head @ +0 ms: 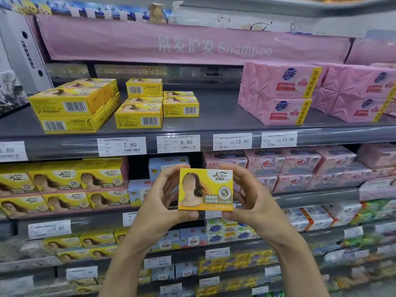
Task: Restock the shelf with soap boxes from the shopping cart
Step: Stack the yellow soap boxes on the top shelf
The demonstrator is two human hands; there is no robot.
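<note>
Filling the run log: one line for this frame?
held: yellow Nice soap box | left hand: grips its left edge | right hand: grips its right edge | state: not shelved

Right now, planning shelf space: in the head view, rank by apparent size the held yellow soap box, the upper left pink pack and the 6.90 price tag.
1. upper left pink pack
2. held yellow soap box, nearer the camera, so flattered
3. 6.90 price tag

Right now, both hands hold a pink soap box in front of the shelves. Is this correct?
No, the soap box is yellow, not pink. The head view shows the left hand and right hand holding it in front of the shelves.
</note>
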